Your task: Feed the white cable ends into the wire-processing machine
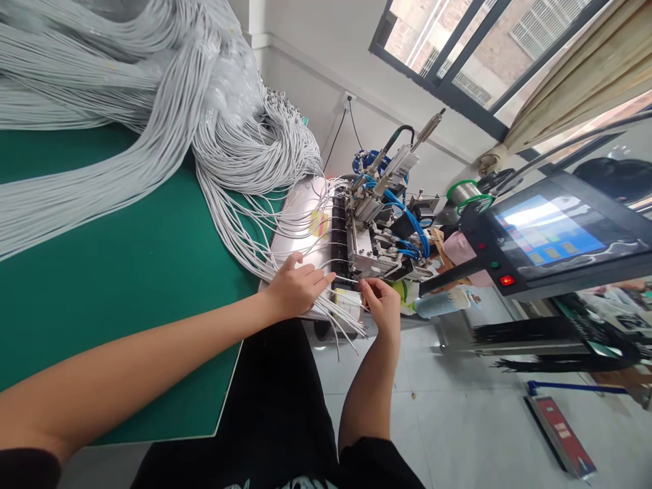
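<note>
White cables (255,238) run from a big bundle over the metal plate (300,197) to a machine (367,238) with blue air tubes. Several cables lie side by side with their ends at the machine's black edge. My left hand (298,288) rests over the cables at the plate's near end, its fingers pointing right around a white cable. My right hand (381,302) pinches the end of a white cable at the machine's near corner. Loose cable ends (346,319) hang below and between my hands.
A green table (153,272) spans the left, with large cable bundles (173,88) across its back. On the right a screen panel (565,231) stands on an arm, near a wire spool (466,193). A red box (563,431) lies on the floor.
</note>
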A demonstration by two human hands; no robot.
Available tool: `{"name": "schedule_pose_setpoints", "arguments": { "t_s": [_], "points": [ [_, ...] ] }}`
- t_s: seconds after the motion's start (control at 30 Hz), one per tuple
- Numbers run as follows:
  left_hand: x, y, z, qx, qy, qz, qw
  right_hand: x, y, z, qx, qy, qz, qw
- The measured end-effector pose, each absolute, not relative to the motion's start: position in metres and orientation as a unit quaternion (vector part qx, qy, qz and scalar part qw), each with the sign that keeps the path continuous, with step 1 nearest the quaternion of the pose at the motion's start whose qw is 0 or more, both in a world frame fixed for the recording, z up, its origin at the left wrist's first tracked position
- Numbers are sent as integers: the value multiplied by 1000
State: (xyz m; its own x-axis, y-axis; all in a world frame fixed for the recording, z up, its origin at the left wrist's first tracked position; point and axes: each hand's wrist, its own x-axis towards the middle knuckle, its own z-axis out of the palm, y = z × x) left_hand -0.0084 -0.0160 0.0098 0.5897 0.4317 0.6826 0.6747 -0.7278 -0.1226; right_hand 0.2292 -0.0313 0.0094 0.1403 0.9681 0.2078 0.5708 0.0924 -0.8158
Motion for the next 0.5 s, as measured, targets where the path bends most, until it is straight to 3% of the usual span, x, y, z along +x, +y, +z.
{"name": "schedule_pose_setpoints", "arguments": {
  "t_s": [0.5],
  "points": [
    [-6,-15,10,-884,-367,-258,134,236,-7,-20,-562,-523,450,455]
  ]
}}
